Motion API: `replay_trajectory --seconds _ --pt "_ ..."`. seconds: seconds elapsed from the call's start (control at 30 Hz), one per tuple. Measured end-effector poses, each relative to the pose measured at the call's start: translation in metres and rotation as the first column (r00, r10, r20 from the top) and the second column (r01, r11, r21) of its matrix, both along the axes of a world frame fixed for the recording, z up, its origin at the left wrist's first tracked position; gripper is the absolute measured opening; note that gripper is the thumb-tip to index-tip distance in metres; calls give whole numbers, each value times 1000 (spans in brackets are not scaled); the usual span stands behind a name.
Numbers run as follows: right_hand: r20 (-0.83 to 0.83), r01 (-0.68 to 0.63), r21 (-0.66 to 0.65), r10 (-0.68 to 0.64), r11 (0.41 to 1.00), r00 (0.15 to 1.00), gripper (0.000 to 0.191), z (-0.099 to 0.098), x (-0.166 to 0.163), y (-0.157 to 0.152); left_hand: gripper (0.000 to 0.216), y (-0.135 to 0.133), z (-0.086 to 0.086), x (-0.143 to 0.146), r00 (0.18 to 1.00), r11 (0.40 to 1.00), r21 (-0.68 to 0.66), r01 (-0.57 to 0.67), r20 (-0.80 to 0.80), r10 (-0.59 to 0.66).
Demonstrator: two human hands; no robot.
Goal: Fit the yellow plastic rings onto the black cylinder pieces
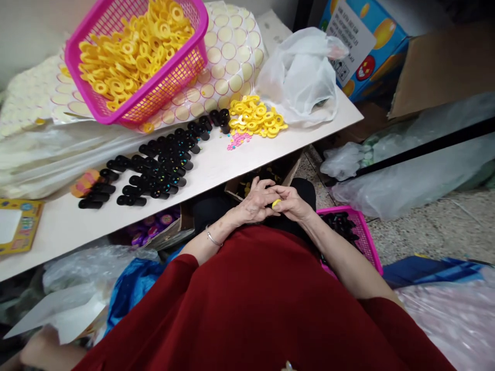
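Both hands meet low over my lap, in front of the table edge. My right hand pinches a small yellow plastic piece between thumb and fingers; most of that piece is covered. My left hand touches the right hand, its fingers curled inward, and whatever lies in them is hidden. Up on the table is a pile of yellow ring-shaped plastic pieces, with tiny pink beads beside it. Rows of black plastic pieces, some with coloured specks, lie to the left.
A pink basket of yellow pieces stands at the back of the table. Right of it sits a white plastic bag. Another pink basket with black pieces is by my right forearm. Someone's bare limb shows at lower left.
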State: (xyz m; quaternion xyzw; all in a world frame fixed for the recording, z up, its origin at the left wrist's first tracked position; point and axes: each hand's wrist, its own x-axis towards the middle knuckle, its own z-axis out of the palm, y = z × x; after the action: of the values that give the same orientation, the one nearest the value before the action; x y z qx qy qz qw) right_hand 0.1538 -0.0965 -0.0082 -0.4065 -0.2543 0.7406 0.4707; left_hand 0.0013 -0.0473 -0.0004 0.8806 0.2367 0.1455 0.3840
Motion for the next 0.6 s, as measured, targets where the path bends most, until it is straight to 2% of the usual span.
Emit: replay_trajectory --seconds 0.1,0.2,0.27,0.33,0.4,0.53,0.6 --pt "25 -53 -12 54 998 998 45 3 0 -1 22 -1 -2 -4 999 997 -71 -23 41 26" --pt "74 -93 3 92 996 993 44 4 1 -4 14 -4 -3 -6 993 995 -97 -7 114 18" --pt "89 -117 17 115 993 989 38 2 1 -4 9 -5 -5 -7 991 998 -64 8 133 1" --pt "84 -99 43 95 994 992 36 -2 -1 -2 18 -4 -8 -9 995 999 -38 -9 100 13" --pt "72 -105 71 100 992 992 36 -5 -4 4 28 -2 -12 -12 996 997 -35 -75 50 77" --pt "113 -247 80 237 966 965 41 -3 -10 19 13 3 -14 -20 993 993 32 -115 10 115" --pt "158 -260 101 243 960 957 43 -4 -12 27 16 7 -9 -26 996 995 56 -85 46 82"
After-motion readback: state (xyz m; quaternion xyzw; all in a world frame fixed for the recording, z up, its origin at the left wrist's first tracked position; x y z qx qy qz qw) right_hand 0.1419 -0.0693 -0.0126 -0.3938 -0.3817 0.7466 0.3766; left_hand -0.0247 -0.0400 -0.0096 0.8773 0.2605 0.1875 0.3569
